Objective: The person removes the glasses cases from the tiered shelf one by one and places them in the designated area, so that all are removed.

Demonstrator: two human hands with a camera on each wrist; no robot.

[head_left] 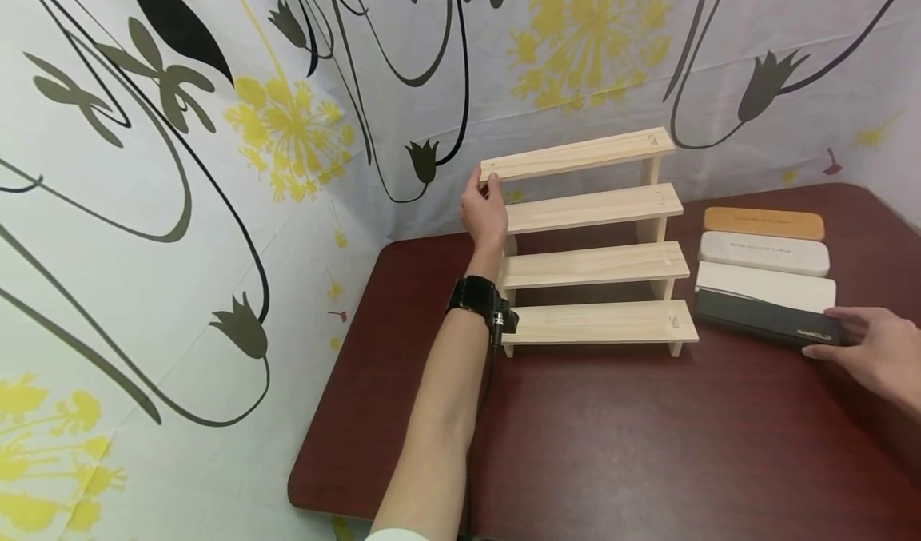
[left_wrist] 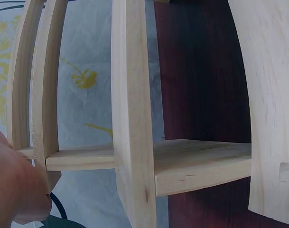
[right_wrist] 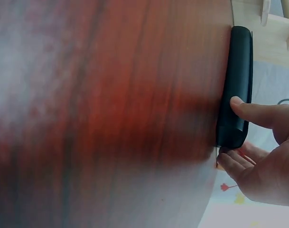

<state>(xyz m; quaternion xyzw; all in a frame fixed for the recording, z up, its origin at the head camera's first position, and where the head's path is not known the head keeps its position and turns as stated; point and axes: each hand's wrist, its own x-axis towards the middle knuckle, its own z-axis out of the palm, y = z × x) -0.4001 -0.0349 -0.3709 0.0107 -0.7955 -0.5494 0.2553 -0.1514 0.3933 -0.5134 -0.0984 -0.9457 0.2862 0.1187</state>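
Note:
A pale wooden stepped rack [head_left: 597, 264] with several shelves stands on the dark red table. My left hand [head_left: 485, 217] grips the left end of its top shelf [head_left: 576, 154], thumb at the front edge. In the left wrist view that hand [left_wrist: 18, 183] is at the left, beside the rack's boards [left_wrist: 132, 104]. At the right, my right hand [head_left: 878, 353] holds the near end of a black glasses case [head_left: 763, 319]. The right wrist view has the thumb on top of the case [right_wrist: 237, 80] and the other fingers curled at its end.
Behind the black case lie a cream case [head_left: 766, 284], a white case [head_left: 764, 253] and an orange case [head_left: 764, 223] in a row, right of the rack. A flower-patterned cloth [head_left: 302, 125] hangs behind and left of the table [head_left: 612, 445]. A cable runs along the left forearm.

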